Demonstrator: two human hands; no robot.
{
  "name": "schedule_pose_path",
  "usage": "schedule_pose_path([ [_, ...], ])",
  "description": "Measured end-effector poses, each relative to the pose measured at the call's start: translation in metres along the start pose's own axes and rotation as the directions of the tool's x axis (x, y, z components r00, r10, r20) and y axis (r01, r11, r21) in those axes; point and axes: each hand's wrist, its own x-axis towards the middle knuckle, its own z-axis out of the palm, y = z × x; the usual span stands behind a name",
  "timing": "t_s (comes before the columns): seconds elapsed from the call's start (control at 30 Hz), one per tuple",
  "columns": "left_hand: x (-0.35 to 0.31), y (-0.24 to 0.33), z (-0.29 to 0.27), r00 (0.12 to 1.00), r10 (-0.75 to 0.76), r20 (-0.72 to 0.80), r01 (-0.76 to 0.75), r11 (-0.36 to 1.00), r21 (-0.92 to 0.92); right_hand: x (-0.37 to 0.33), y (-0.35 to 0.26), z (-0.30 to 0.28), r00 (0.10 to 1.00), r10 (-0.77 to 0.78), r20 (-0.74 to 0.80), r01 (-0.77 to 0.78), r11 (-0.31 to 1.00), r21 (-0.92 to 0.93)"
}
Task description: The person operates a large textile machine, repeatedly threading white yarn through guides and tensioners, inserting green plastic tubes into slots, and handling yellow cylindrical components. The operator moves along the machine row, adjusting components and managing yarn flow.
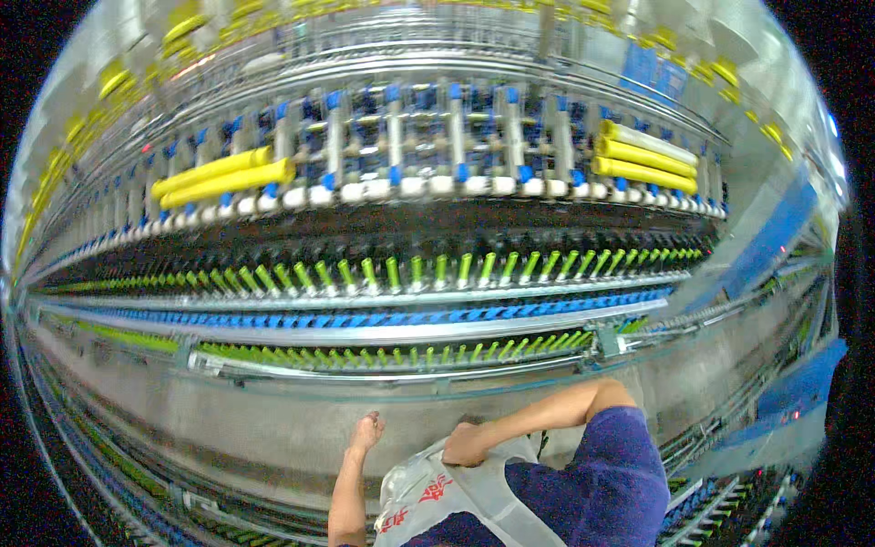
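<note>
My left hand (366, 431) is held out over the floor in front of me, its fingers curled closed. Whatever may be between them is too small to make out. At the front of my white apron (410, 483) with red print, my right hand (466, 444) is closed, with that elbow bent out to the side. A small dark shape shows just beyond its knuckles, and its fingers are partly hidden. Neither hand touches the long spinning frame ahead, where rows of green bobbins (416, 272) stand, with a lower row (410, 356) nearer me.
White rollers (440, 185) run above the bobbins. Yellow tubes lie at the left (228, 180) and right (645, 164) on the machine. A blue strip (383, 316) and metal rail (365, 376) edge its lower part. Another machine (729, 501) stands behind me across the grey floor (283, 424).
</note>
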Motion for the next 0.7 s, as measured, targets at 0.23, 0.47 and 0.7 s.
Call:
schedule_pose_path([
  [0.23, 0.105, 0.244, 0.003, 0.908, 0.353, 0.227, -0.383, 0.917, 0.107, -0.075, 0.048, 0.034, 0.926, 0.217, -0.308, -0.154, 0.964, 0.218],
  [0.47, 0.227, 0.593, 0.006, 0.328, 0.912, -0.246, -0.944, 0.325, -0.054, -0.185, 0.092, 0.064, 0.877, 0.380, -0.294, -0.265, 0.893, 0.363],
  [0.7, 0.321, 0.827, 0.020, 0.719, 0.635, -0.281, -0.617, 0.770, 0.162, -0.297, 0.068, 0.059, 0.317, 0.726, -0.610, 0.139, 0.600, 0.787],
])
